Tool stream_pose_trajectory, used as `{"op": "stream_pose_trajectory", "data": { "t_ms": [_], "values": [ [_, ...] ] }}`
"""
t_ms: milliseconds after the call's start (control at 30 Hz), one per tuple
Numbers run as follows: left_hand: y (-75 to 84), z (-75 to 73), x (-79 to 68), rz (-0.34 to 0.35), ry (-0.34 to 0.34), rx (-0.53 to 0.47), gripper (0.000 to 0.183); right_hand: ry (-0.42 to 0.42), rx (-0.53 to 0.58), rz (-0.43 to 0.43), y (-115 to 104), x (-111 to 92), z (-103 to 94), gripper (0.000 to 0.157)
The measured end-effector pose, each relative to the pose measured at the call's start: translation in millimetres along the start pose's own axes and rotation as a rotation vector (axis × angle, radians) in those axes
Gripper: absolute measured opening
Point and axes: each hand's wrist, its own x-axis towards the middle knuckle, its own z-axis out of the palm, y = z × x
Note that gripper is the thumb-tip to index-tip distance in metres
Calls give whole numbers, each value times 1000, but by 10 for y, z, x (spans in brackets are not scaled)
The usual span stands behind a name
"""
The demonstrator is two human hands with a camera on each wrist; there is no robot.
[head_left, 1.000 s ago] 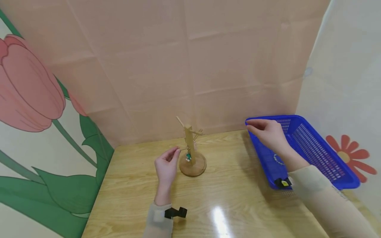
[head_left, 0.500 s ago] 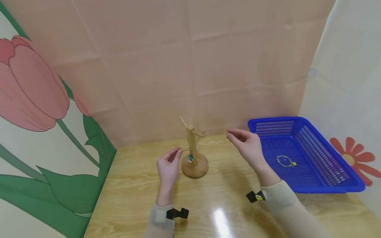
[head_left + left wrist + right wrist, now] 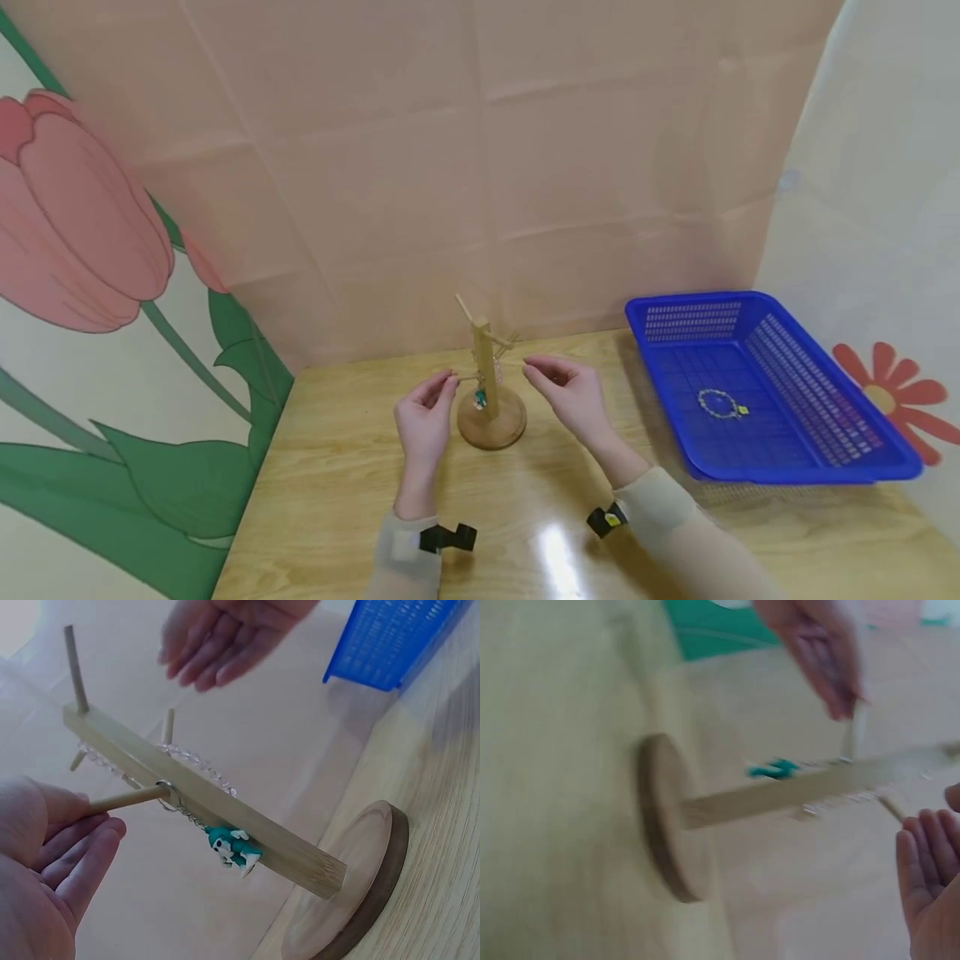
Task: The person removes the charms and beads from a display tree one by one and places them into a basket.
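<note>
A wooden peg stand (image 3: 487,367) with a round base (image 3: 491,421) stands upright on the table. My left hand (image 3: 423,421) pinches the end of one of its pegs (image 3: 127,799) between thumb and fingers. From that peg hangs a keychain with a green-and-white figure (image 3: 232,846) on a metal ring. Clear bead bracelets (image 3: 199,761) hang on other pegs behind the post. My right hand (image 3: 573,396) is just right of the stand, fingers loosely bent, with nothing visible in it. In the blurred right wrist view its fingertips (image 3: 909,840) are close to another peg; touching or apart, I cannot tell.
A blue plastic basket (image 3: 892,467) is at the right of the table. Inside lies a beaded bracelet (image 3: 717,404) with a yellow tag. A pink cloth (image 3: 375,167) hangs behind the table. A tulip-printed panel (image 3: 82,217) is on the left.
My right hand has moved left from over the basket to beside the stand, uncovering the bracelet in the basket. My left hand has kept its pinch on the peg.
</note>
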Motion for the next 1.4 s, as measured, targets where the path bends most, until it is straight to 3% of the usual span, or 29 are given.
{"op": "stream_pose_trajectory", "data": {
  "t_ms": [100, 267, 533, 800, 1400],
  "values": [
    [9, -21, -11, 11, -5, -10, 16, -3, 11, -23, 77, -43, 131, 23],
    [-193, -59, 43, 25, -19, -12, 16, 1, 49, -14, 143, -27, 279, 25],
    [-177, -60, 58, 40, -30, -5, 15, 0, 64, 20, 187, -11, 418, 30],
    [-174, -57, 64, 38, -24, 3, 16, -7, 41, -7, 184, -1, 513, 29],
    [-194, -92, 80, 32, -23, -10, 14, 96, 37, -4, 251, 5, 661, 20]
  ]
}}
